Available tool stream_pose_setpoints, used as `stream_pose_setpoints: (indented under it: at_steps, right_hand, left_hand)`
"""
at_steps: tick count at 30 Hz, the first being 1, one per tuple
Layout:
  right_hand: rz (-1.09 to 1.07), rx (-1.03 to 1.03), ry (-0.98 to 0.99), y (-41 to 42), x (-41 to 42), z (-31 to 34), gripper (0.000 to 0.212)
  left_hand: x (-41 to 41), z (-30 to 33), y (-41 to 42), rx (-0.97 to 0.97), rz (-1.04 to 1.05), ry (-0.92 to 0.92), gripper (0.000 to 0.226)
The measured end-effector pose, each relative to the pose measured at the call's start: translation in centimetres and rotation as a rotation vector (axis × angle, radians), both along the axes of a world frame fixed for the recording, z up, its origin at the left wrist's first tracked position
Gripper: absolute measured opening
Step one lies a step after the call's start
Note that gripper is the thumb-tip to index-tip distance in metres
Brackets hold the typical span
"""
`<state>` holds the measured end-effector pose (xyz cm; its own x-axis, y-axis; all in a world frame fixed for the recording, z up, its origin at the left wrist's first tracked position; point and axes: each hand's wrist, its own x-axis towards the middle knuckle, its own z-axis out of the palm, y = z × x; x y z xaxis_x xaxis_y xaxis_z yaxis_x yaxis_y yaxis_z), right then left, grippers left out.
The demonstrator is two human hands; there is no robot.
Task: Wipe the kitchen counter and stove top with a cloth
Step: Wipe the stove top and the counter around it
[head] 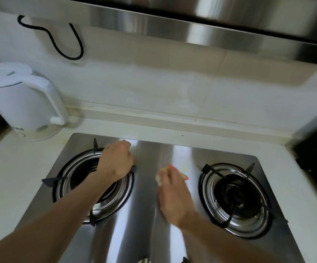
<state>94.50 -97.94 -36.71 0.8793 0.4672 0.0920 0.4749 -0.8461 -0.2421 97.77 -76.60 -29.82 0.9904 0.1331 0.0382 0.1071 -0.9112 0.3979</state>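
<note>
Mostly hidden, pale cloth [159, 178] with pink edge under right hand [172, 198]

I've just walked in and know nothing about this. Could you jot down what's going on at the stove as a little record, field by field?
Place: steel two-burner gas stove top set in a pale kitchen counter
Left hand: over the left burner, fingers curled; whether it holds anything cannot be told
Right hand: on the steel strip between the burners, gripping a small cloth
Right burner: nothing on it
Beside the stove: white electric kettle at the back left of the counter
Above: steel range hood
</note>
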Motion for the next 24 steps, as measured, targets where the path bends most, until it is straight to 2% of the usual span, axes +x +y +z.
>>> stream_pose_setpoints:
  at_steps: [3, 7, 9, 11, 14, 17, 21, 24]
  right_hand:
    - [-0.249, 0.019, -0.083, -2.5, 3.7, -1.0, 0.031]
    - [-0.497, 0.078, -0.06, -1.4, 7.4, -1.3, 0.036]
    - [-0.517, 0.087, -0.066, 0.3, 8.5, -1.2, 0.039]
    - [-0.402, 0.139, -0.054, 2.3, 9.0, -1.3, 0.044]
    - [-0.084, 0.215, 0.034, 6.2, 9.4, -1.1, 0.051]
    - [0.118, 0.265, 0.151, 8.7, 10.1, -0.6, 0.039]
    - [0.202, 0.289, 0.273, 5.8, 8.2, -0.5, 0.038]
    - [0.139, 0.239, 0.306, 2.8, 4.5, -0.6, 0.049]
  left_hand:
    - [0.0, -0.2, 0.5, 0.02, -0.023, -0.017, 0.018]
    - [-0.2, -0.8, 1.1, 0.003, -0.035, -0.013, 0.013]
    - [-0.3, -1.1, 1.5, -0.005, -0.03, -0.002, 0.014]
    - [-0.4, -1.5, 1.8, -0.021, -0.028, 0.018, 0.014]
    - [-0.7, -2.1, 2.2, -0.029, -0.022, 0.033, 0.019]
    - [-1.0, -2.7, 2.3, -0.039, -0.003, 0.042, 0.019]
    - [-1.5, -2.5, 1.9, -0.081, 0.025, 0.067, 0.017]
    - [-1.6, -2.1, 1.9, -0.08, 0.011, 0.072, 0.018]
